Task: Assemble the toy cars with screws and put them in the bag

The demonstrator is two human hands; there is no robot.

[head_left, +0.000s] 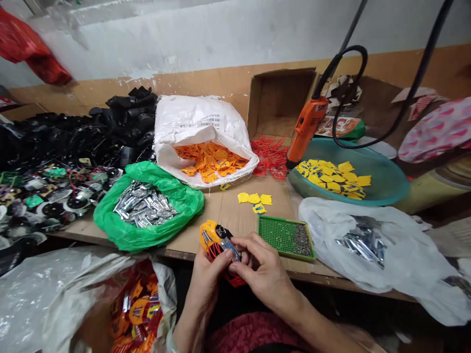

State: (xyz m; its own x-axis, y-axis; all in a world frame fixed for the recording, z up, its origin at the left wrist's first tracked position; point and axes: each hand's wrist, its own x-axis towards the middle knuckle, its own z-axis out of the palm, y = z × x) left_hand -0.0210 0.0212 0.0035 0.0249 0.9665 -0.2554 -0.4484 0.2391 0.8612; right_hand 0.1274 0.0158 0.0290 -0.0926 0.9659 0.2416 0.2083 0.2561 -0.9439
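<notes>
- Green plastic bag (183, 206): holds silver foil-like pieces, on the bench left of the hands.
- Left hand (208, 284): grasping a yellow-and-red plastic piece (210, 234) just off the bench edge.
- Right hand (267, 272): pinching a silver piece (231, 250) against it.
- Green perforated tray (283, 236): just beyond the right hand, small metal studs heaped at one end.

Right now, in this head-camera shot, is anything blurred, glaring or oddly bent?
In the head view, the light is fairly even, with glare on the silver foil strips and the clear plastic bag. The wide lens seems to bend the wooden bench edge slightly, while the left hand, right hand and yellow piece look sharp.
</notes>
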